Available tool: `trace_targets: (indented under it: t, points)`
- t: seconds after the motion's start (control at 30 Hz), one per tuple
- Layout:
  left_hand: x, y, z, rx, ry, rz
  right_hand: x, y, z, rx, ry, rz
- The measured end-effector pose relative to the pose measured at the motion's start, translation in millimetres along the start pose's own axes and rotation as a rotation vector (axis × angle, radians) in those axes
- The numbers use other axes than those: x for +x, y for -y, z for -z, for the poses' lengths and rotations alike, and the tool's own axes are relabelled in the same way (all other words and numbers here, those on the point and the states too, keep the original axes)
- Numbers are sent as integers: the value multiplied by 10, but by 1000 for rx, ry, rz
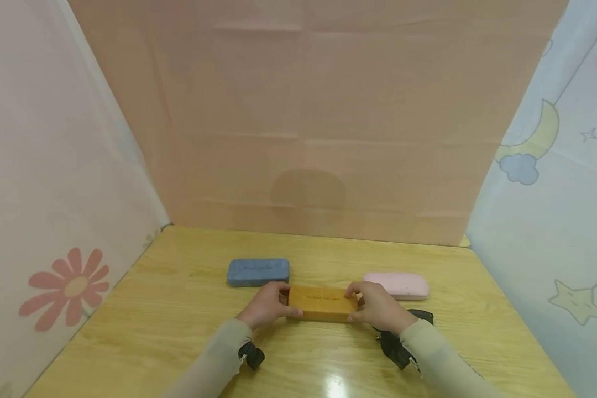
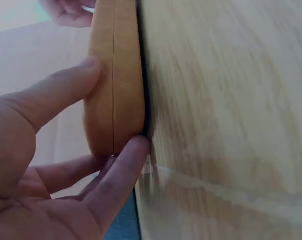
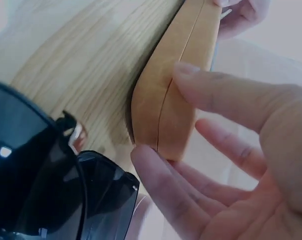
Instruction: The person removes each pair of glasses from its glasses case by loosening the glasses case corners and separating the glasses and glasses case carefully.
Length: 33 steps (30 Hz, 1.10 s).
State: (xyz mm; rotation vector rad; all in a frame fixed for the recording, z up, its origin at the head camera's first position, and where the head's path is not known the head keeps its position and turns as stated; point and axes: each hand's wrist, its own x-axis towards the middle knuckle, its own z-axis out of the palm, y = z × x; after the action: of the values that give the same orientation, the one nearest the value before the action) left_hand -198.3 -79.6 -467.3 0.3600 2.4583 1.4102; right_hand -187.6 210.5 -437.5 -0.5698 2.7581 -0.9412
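Observation:
A closed orange-tan glasses case [image 1: 323, 305] lies on the table between both hands, with small dark lettering on its lid. My left hand [image 1: 268, 304] grips its left end, thumb on the near side and fingers around the end. At the opposite end, my right hand [image 1: 378, 307] holds the case in the same way. A seam runs along the case's side in both wrist views. Black sunglasses [image 3: 31, 170] lie beside the right hand, partly hidden by the right wrist in the head view.
Behind the left hand sits a blue glasses case [image 1: 258, 272]. A pink glasses case [image 1: 403, 284] lies behind the right hand. The wooden table [image 1: 179, 309] meets an orange-brown backdrop [image 1: 308, 110] at the back, with patterned cloth on both sides.

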Motion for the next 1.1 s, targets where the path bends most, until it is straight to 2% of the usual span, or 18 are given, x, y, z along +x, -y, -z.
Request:
trace_targets:
  t: [0.17,0.4,0.5,0.73,0.97,1.1]
  points:
    - [30,-58,-40,155,-81,-5,33,-9,-48,-23,-45,-33]
    - [76,-89,-5,174,-91,11,132,40,-21,-130,-106,-86]
    - [105,-93,1,191,-102,-1,182,42,-1,-185,-106,-118]
    - [168,-121,5,262,-155,-32,321,47,27,-216,-93,-151]
    - [206,-123,18,307,-146,-28,413,28,21,-240,-80,-170]
    - [210,-133,32,245,-67,-13,454,10,30,-254,-81,-177]
